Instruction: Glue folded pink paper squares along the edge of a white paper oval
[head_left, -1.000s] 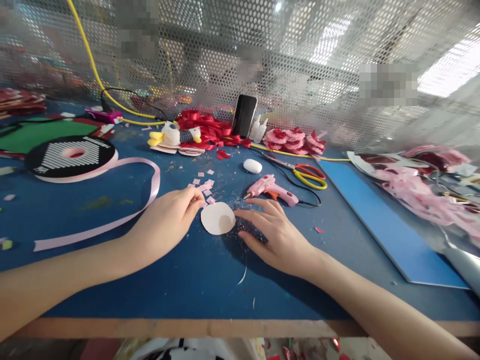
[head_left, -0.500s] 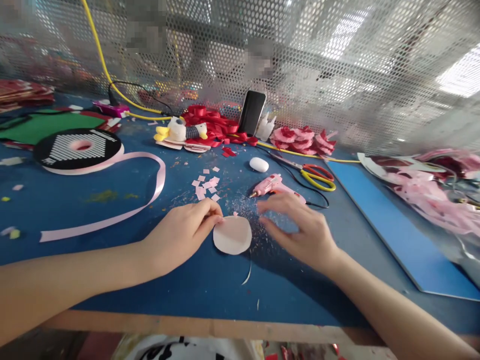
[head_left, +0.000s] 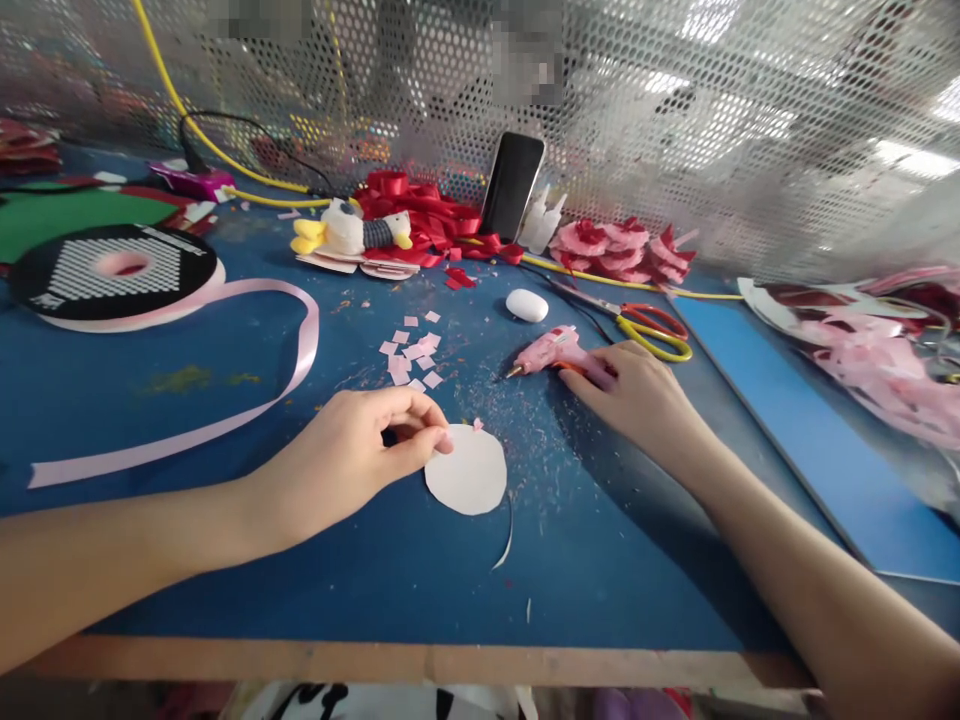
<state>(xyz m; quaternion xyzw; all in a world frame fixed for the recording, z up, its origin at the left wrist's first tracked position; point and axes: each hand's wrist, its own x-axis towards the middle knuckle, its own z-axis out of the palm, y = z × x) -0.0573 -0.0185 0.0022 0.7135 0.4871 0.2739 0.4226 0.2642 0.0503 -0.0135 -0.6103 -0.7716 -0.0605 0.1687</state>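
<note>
Pinching the upper-left rim of a flat, round white paper disc (head_left: 469,480), the left hand (head_left: 367,450) has thumb and index fingertip drawn together on it. I see the disc lying on the blue-topped worktable (head_left: 337,600), nearer the wooden front edge than the back edge. A tiny pink scrap (head_left: 478,424) sits at its far rim, and a thin, curved pale strip (head_left: 506,550) lies just beside it, towards the front edge. To the right, the right hand (head_left: 645,395) is over the handle of a pink plastic glue gun (head_left: 549,350), fingers partly bent; from here I cannot tell whether they have closed on it. The nozzle points left. Beyond the left hand, small pale-pink square pieces (head_left: 412,352) lie scattered, some overlapping. Past the gun I make out a smooth white oval object (head_left: 526,305) and metal scissors with red and yellow handles (head_left: 626,322). Near the back edge, a dark-screened phone (head_left: 513,187) leans beside a heap of glossy red ribbon (head_left: 412,210).
</note>
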